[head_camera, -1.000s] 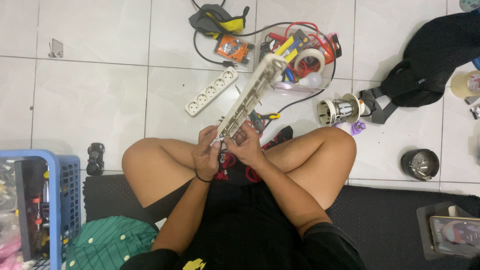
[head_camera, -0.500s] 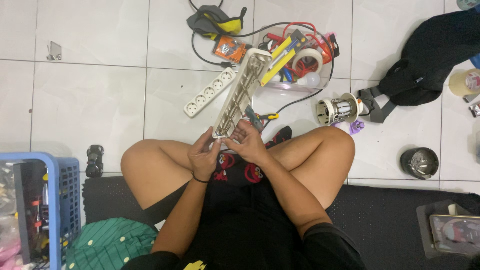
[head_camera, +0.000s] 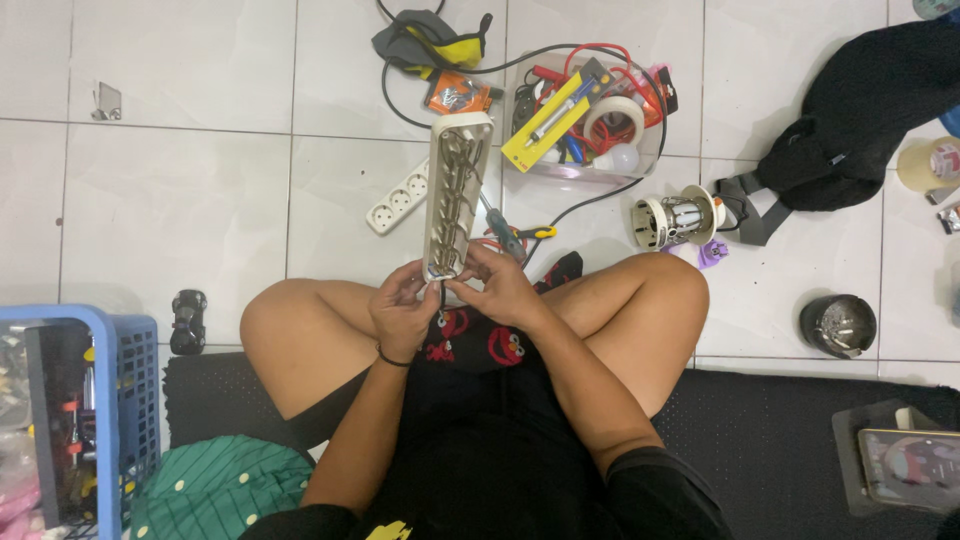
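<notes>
Casing: long beige plastic power-strip shell (head_camera: 455, 195), opened, metal strips showing, above lap. Left hand (head_camera: 403, 305) & right hand (head_camera: 497, 287) both clamped on near end. Prob light, stiff; internals fragile, so grip by side walls.

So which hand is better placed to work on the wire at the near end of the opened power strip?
Probably the right hand: its fingers sit at the wire end of the power strip, while the left hand grips the casing's edge.
</notes>
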